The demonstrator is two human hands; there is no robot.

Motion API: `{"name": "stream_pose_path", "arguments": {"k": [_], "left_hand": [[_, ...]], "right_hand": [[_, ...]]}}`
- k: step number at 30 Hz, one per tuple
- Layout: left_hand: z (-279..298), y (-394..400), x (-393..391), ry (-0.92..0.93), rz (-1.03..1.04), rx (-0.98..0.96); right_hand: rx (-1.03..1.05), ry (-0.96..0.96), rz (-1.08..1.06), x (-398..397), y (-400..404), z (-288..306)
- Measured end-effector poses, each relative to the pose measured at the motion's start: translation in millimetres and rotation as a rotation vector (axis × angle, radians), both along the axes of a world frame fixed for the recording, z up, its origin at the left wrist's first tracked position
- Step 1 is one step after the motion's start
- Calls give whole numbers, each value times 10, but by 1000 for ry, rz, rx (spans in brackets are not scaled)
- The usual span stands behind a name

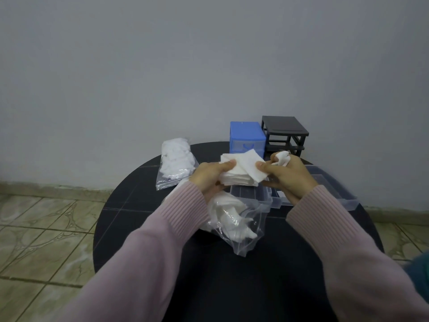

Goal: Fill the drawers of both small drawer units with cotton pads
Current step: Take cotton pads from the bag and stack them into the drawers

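Observation:
A stack of white square cotton pads (241,169) is held between both hands above the table. My left hand (212,176) grips its left side with the thumb on top. My right hand (286,174) pinches the right edge and also clutches a crumpled white pad (282,158) in its fingers. Behind the hands stand the blue drawer unit (247,135) and the black drawer unit (284,131), whose frame looks empty. Clear plastic drawers (250,194) lie on the table beneath my hands. An open clear bag of pads (234,220) lies below my left wrist.
A second clear bag of cotton pads (176,162) lies at the back left of the round dark table (144,212). Another clear drawer (332,189) sits at the right, under my right forearm. A grey wall rises right behind the units; tiled floor surrounds the table.

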State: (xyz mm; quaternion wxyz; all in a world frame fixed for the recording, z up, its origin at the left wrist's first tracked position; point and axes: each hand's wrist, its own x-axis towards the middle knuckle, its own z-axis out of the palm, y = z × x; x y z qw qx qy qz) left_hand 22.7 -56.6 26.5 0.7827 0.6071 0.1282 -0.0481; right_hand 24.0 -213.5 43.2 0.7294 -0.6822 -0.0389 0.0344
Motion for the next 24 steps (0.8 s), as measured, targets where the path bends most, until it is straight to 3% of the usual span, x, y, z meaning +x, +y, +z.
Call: {"name": "stream_pose_path", "arguments": {"k": [4,10,14,20,24], "left_hand": [[-20,-46,203,21,10,209],[36,-171,452,160,-139,405],[-5,-230,533,203,-209,610],[-136,-301,576,91,-146,991],[-163,-306,544,47,-108,1137]], "right_hand": [[45,111,-30,105,-7,-56],[21,204,-111,298,-41,-185],[-78,253,-146,393,-38,-293],[-188,256,-193,458,-2,-349],[-287,238,-213,464,20,-371]]}}
